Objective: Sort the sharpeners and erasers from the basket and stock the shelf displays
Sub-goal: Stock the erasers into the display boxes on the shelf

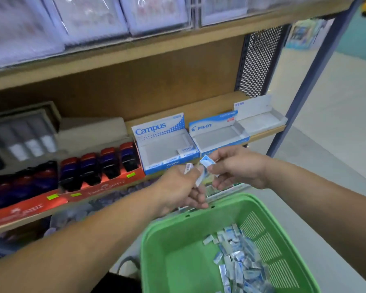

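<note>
Red-and-blue plastic sharpeners point(99, 166) stand in a red cardboard tray point(106, 186) at the wooden shelf's point(264, 132) front edge. In front of the blue-and-white cardboard Campus box point(163, 149), the left hand point(182, 187) grips small white-wrapped erasers point(188, 168), fingers curled. The right hand point(237, 168) pinches a blue-and-white eraser point(207, 161). Loose wrapped erasers point(239, 261) lie along the right side of the green plastic basket point(178, 250).

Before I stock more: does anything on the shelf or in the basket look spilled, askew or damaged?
Nothing stands out. The loose erasers lie heaped inside the green basket, none over its rim. The Campus box, Pilot box and white box sit upright on the shelf. The left hand and right hand each pinch erasers.
</note>
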Tool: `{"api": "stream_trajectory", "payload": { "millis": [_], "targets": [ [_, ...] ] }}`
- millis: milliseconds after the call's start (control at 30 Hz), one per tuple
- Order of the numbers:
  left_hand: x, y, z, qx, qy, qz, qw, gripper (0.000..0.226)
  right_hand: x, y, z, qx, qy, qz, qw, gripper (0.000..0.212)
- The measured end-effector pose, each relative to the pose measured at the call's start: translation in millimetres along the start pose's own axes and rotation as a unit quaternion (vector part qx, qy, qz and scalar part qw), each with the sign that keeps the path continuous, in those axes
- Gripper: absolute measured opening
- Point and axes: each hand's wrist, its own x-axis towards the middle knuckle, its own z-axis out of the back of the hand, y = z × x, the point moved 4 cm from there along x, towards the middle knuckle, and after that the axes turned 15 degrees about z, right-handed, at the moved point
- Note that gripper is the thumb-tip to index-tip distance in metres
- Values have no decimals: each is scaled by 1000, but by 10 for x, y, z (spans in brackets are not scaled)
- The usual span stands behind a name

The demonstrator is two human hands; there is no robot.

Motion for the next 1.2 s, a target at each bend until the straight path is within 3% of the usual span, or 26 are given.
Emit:
{"api": "stream_trajectory", "payload": {
  "millis": [167,400,500,733,967,1067,1200],
  "targets": [
    [-226,-469,473,31,-6,-10,999,30,353,351,-26,14,30,20,999,24],
    [53,-764,946,29,-88,-34,995,15,979,406,79,-23,44,68,996,28],
    [166,-771,1015,12,-84,-20,996,17,1129,326,143,-13,52,75,996,35],
    [308,-842,1173,74,-164,-41,983,16,1313,309,245,-27,41,85,995,32],
    [442,-924,1248,64,-184,-53,980,20,1401,311,316,-66,19,103,992,28],
    [495,-886,1320,168,-209,-27,963,24,1396,255,320,-68,0,106,992,28],
    [620,-892,1222,402,-234,-5,885,15,1408,187,282,-99,-36,116,988,21]
  ]
}}
